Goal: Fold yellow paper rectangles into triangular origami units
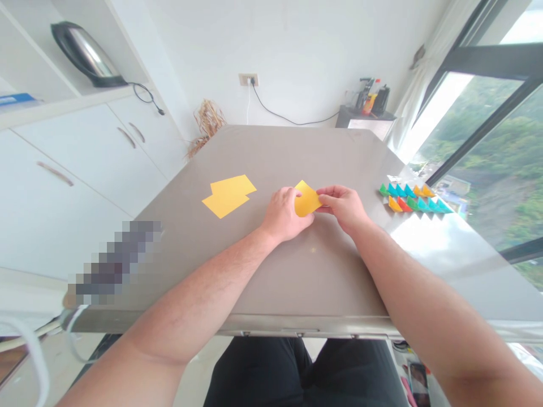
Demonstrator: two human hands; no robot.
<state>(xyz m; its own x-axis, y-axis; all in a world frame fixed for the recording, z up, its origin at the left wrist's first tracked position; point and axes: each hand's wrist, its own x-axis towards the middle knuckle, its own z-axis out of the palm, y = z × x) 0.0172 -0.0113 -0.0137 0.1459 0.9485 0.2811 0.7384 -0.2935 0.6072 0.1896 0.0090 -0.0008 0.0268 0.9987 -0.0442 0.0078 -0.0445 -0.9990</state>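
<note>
Through the head camera I see a yellow sheet at the middle of the grey table. My right hand pinches its three o'clock corner between thumb and fingers. My left hand curves around its nine o'clock side, thumb and fingers parted; I cannot tell how firmly it grips. Farther toward nine lie overlapping loose yellow sheets; toward three, folded paper pieces stand in two rows.

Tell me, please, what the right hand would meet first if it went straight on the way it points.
Past the sheet it holds, the right hand would probably meet the left hand first; depth is uncertain.
</note>
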